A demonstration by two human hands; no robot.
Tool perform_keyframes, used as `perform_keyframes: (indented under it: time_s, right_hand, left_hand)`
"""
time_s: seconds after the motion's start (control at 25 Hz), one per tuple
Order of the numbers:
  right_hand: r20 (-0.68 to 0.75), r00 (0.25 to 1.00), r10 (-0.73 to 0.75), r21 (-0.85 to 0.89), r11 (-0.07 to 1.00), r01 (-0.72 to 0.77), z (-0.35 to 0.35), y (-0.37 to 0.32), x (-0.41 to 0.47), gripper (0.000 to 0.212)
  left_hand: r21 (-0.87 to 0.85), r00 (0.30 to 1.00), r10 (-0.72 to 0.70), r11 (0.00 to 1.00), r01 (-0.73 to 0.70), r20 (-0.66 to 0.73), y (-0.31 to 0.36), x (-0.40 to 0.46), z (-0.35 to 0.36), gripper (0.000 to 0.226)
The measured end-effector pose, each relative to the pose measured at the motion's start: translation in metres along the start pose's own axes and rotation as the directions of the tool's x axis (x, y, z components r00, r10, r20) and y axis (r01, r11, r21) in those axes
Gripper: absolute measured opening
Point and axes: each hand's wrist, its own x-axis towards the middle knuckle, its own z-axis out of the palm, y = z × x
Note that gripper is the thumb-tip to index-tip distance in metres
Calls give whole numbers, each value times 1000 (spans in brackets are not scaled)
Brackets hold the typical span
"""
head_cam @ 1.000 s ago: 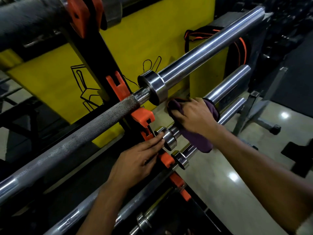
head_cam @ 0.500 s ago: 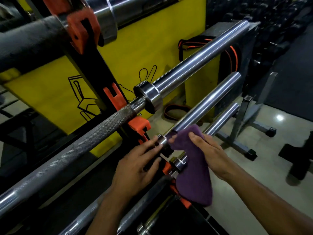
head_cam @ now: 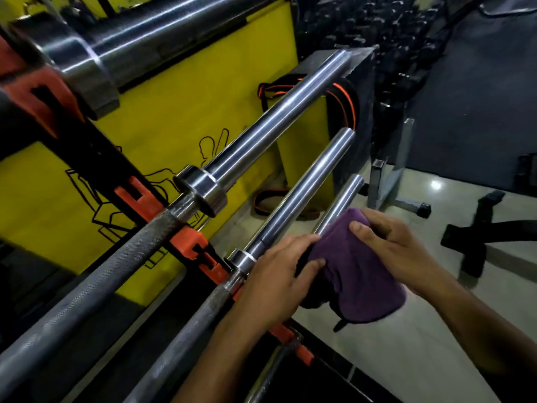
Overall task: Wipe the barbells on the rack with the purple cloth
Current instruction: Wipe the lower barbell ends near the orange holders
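1. Yellow wall panel (head_cam: 180, 112), printed with black line drawings, fills the background behind the rack.
2. Rack (head_cam: 87, 158): a black upright fitted with orange cradles (head_cam: 191, 245) that carry the bars one above another.
3. Top barbell (head_cam: 151, 33): its thick chrome sleeve and collar cross the upper left.
4. Second barbell (head_cam: 273, 123): a knurled shaft at the lower left, a collar, then a polished sleeve running up and to the right.
5. Third barbell (head_cam: 305, 187): its sleeve lies just below the second; its collar sits beside the left hand.
6. Fourth barbell (head_cam: 343, 199): the lowest and thinnest sleeve seen; its near part is covered by the cloth.
7. Purple cloth (head_cam: 357, 274): draped over the fourth bar's sleeve, its lower edge hanging free.
8. Right hand (head_cam: 392, 248): fingers curled over the top of the cloth, gripping it on the sleeve.
9. Left hand (head_cam: 279, 280): fingers nearly straight, lying on the cloth's left edge next to the third bar's collar; it grasps nothing.
10. Black and orange belt (head_cam: 343, 103) hangs behind the sleeve ends.
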Motion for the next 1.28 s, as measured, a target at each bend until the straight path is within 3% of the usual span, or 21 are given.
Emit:
perform_keyframes:
  time_s: [0.08, 0.16, 0.24, 0.32, 0.44, 0.52, 0.56, 0.64, 0.72, 0.8, 0.92, 1.0, 1.04, 1.08, 1.2, 1.28]
  right_hand:
    - [-216, 975, 44, -23, 998, -50, -2, 17, -5, 19]
    - [-392, 891, 229, 203, 966, -159, 8, 33, -14, 15]
    - [-301, 836, 460, 468, 835, -291, 22, 40, -25, 27]
    - [-103, 800, 592, 705, 610, -360, 36, 40, -33, 47]
    - [45, 718, 694, 957, 177, -231, 44, 30, -35, 56]
    - [49, 823, 565, 993, 60, -101, 49, 26, -35, 58]
    - [-14, 872, 489, 998, 61, -18, 52, 23, -34, 54]
    - [-28, 823, 568, 999, 29, 14, 50, 30, -37, 78]
    - [64, 737, 673, 994, 22, -107, 47, 41, -33, 52]
    - [105, 688, 718, 984, 24, -176, 43, 56, -29, 62]
    - [171, 726, 666, 976, -12, -218, 49, 58, -25, 63]
    - [169, 809, 562, 975, 26, -222, 52, 72, -26, 64]
    - [94, 791, 605, 975, 104, -196, 50, 87, -31, 67]
    - [98, 776, 623, 971, 111, -211, 48, 97, -36, 71]
    - [232, 760, 607, 952, 18, -304, 48, 76, -38, 71]
    - [419, 796, 438, 897, -338, -286, 46, 76, -47, 44]
  left_hand:
    - [7, 1000, -22, 1000, 22, -11, 5, 14, 3, 30]
    - [15, 996, -61, 998, 62, -69, 11, 29, 6, 23]
    - [30, 993, -64, 997, 68, -99, 20, 42, 12, 26]
    - [80, 1000, 4, 997, -3, -14, 36, 46, 26, 36]
    - [140, 948, 216, 957, -252, 235, 54, 34, 59, 47]
    - [94, 922, 258, 951, -295, 289, 53, 29, 67, 53]
    - [66, 915, 265, 952, -298, 304, 50, 30, 66, 57]
    - [59, 895, 278, 946, -317, 349, 43, 31, 58, 64]
    - [107, 879, 296, 928, -358, 374, 37, 28, 51, 69]
    - [138, 895, 270, 932, -336, 354, 32, 22, 49, 70]
    - [33, 962, 179, 981, -190, 207, 29, 21, 44, 55]
    - [-17, 993, 107, 994, -107, 42, 28, 27, 35, 37]
    - [0, 996, 86, 996, -86, -36, 27, 31, 31, 30]
    - [27, 993, 77, 997, -75, -92, 27, 33, 29, 26]
    - [120, 985, 153, 982, -142, -82, 35, 28, 45, 30]
    - [195, 964, 262, 944, -267, 53, 41, 16, 70, 36]
